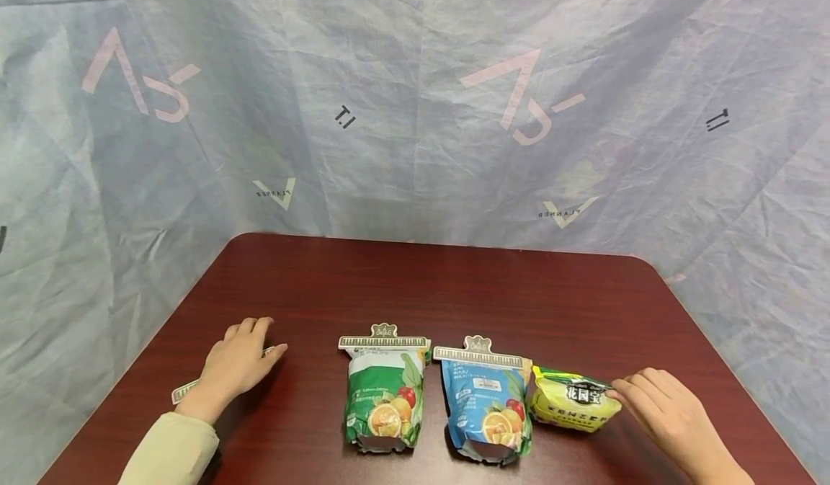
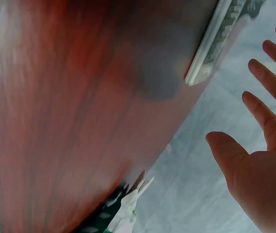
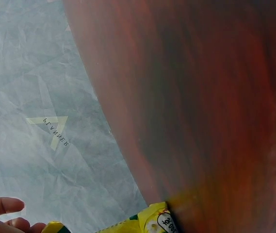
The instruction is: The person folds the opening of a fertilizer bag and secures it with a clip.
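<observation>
My left hand (image 1: 236, 362) is held over a piano-key sealing clip (image 1: 184, 392) at the table's left side, partly covering it. In the left wrist view its fingers are spread, and the same clip (image 2: 213, 46) lies beyond them. With its fingertips, my right hand (image 1: 671, 413) pinches the right end of a yellow-green bag (image 1: 573, 402) with Chinese lettering. That bag (image 3: 154, 221) shows at the bottom of the right wrist view. Left of it lies a blue fruit-printed pouch (image 1: 483, 406), its top under a piano-key clip (image 1: 480, 357).
A green fruit-printed pouch (image 1: 382, 398) with another piano-key clip (image 1: 384, 341) across its top lies near the middle. All rest on a dark red wooden table (image 1: 415, 283). Grey-blue printed cloth (image 1: 415, 110) hangs behind and along both sides.
</observation>
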### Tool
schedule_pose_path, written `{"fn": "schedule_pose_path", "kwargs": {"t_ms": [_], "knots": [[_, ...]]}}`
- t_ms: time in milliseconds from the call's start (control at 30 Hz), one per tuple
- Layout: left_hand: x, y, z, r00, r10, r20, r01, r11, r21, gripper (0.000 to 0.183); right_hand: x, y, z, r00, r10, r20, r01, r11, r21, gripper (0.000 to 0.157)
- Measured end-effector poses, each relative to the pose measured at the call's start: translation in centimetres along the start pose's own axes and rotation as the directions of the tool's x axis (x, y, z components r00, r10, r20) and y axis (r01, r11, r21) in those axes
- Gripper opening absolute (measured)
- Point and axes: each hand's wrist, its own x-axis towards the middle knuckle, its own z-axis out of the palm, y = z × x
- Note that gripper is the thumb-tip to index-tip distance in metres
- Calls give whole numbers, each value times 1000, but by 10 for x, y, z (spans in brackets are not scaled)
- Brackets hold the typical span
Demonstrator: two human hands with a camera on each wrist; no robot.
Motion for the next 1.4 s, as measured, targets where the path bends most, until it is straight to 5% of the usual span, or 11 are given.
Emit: {"fn": "schedule_pose_path", "kwargs": {"t_ms": [500,800,1400], "knots": [[-5,-35,5,981,-69,179,78,996,-46,76,-3,0,0,1000,10,7,-10,1000,-26,31],[-7,-39,5,968,-51,247,67,996,-56,66,-2,0,0,1000,8,5,-8,1000,-17,31],[-6,-49,-5,938,-89,334,105,994,-30,81,-1,-1,0,1000,16,14,-15,1000,-20,30]]}}
